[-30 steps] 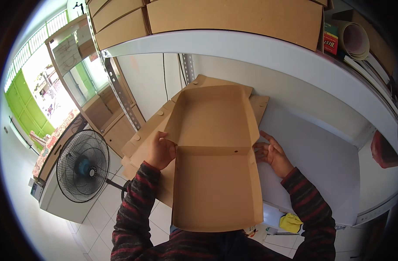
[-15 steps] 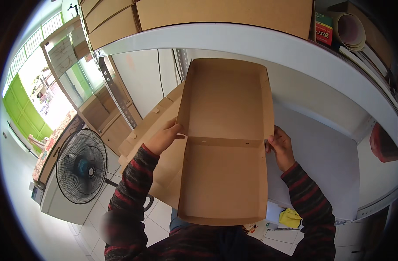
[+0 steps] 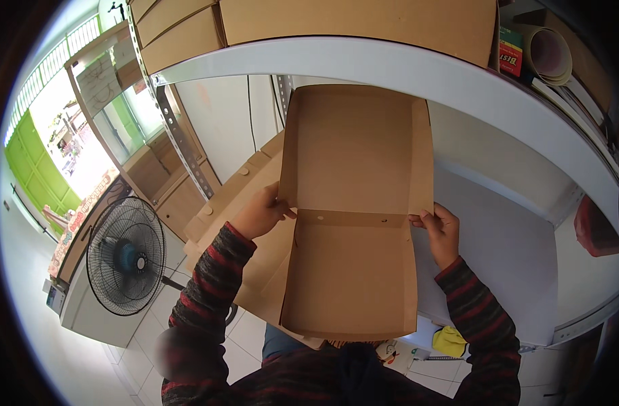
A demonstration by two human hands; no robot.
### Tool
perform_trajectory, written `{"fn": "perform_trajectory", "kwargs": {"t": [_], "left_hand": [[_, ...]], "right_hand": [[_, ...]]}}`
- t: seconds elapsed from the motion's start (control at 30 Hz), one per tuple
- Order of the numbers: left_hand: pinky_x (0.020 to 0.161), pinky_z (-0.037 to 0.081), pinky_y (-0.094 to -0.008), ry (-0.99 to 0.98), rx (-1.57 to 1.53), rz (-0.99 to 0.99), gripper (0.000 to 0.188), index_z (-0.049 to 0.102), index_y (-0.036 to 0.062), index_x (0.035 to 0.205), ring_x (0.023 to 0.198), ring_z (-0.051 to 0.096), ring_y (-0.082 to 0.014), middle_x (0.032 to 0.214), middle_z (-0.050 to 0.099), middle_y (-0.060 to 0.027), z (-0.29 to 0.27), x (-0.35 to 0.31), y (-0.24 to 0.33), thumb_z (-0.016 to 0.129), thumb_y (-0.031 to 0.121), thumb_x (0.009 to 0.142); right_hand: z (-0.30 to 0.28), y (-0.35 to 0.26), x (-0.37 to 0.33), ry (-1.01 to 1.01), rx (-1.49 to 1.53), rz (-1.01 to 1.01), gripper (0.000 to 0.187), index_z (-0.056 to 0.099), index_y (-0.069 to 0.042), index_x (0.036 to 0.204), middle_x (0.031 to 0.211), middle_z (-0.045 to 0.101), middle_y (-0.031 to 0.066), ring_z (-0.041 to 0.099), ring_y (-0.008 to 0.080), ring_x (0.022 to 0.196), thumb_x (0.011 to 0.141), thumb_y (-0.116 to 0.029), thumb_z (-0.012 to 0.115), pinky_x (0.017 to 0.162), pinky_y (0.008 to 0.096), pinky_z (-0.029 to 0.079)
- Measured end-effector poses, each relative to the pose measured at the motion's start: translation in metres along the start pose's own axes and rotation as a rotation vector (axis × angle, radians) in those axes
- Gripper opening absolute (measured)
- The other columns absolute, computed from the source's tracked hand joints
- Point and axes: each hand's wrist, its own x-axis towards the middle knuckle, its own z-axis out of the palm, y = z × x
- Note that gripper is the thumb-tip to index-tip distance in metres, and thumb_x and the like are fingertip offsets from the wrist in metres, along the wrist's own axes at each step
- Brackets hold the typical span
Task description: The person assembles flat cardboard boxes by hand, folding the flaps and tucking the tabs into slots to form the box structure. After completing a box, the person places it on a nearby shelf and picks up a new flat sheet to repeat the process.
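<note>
An unfolded brown cardboard box (image 3: 353, 152) is held up before me, its lid half at the far side and its tray half nearer my body. Two small holes show along the crease between the halves. My left hand (image 3: 260, 212) pinches the box's left edge at that crease. On the opposite edge, my right hand (image 3: 439, 233) grips the side flap between thumb and fingers. Behind the box, to the left, lie flat cardboard blanks (image 3: 252, 257) with rounded tabs, partly hidden by the box and my left arm.
Overhead runs a white metal shelf (image 3: 363, 57) bearing brown boxes (image 3: 357, 20) and a paper roll (image 3: 550, 54). A grey tabletop (image 3: 492, 250) extends to the right. A standing fan (image 3: 126, 256) is at the left, and a yellow cloth (image 3: 449, 342) sits low right.
The far half of the box has tilted up toward me, and its side flaps stand out more. Both hands have shifted slightly while keeping hold at the crease.
</note>
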Motion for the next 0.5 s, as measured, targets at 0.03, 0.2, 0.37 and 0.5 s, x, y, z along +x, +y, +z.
{"fn": "perform_trajectory", "kwargs": {"t": [0.03, 0.2, 0.37, 0.5], "left_hand": [[0.077, 0.055, -0.0304, -0.002, -0.008, 0.004, 0.040, 0.053, -0.0029, 0.122, 0.086, 0.067, -0.0196, 0.104, 0.064, -0.0110, 0.000, 0.000, -0.002, 0.043, -0.010, 0.084], [0.078, 0.055, -0.0312, 0.062, -0.107, 0.124, 0.038, 0.054, -0.0031, 0.116, 0.091, 0.067, -0.0201, 0.103, 0.062, -0.0106, 0.000, -0.001, -0.006, 0.042, -0.015, 0.082], [0.081, 0.055, -0.0314, 0.078, -0.027, 0.266, 0.034, 0.056, -0.0033, 0.112, 0.094, 0.066, -0.0208, 0.105, 0.063, -0.0118, 0.001, 0.000, -0.047, 0.043, -0.016, 0.083], [0.086, 0.052, -0.0327, 0.082, 0.073, 0.273, 0.033, 0.055, 0.0012, 0.118, 0.102, 0.063, -0.0214, 0.111, 0.063, -0.0097, 0.005, 0.000, -0.075, 0.052, -0.009, 0.087]], "right_hand": [[0.000, 0.000, 0.000, -0.001, 0.001, -0.009, 0.020, 0.062, 0.004, 0.110, 0.100, 0.069, 0.0092, 0.067, 0.0161, 0.091, 0.096, -0.007, 0.054, 0.081, 0.0291, 0.054], [0.001, 0.001, -0.001, 0.018, 0.013, -0.062, 0.018, 0.060, 0.004, 0.111, 0.101, 0.068, 0.0089, 0.067, 0.0158, 0.093, 0.096, -0.005, 0.054, 0.084, 0.0302, 0.053], [0.004, 0.010, -0.001, -0.029, 0.051, -0.118, 0.018, 0.057, 0.002, 0.112, 0.107, 0.067, 0.0085, 0.064, 0.0150, 0.100, 0.094, -0.001, 0.055, 0.089, 0.0305, 0.050], [0.004, 0.016, 0.002, -0.037, 0.000, -0.155, 0.023, 0.057, 0.002, 0.115, 0.107, 0.067, 0.0068, 0.063, 0.0148, 0.101, 0.092, 0.002, 0.055, 0.089, 0.0290, 0.049]]}}
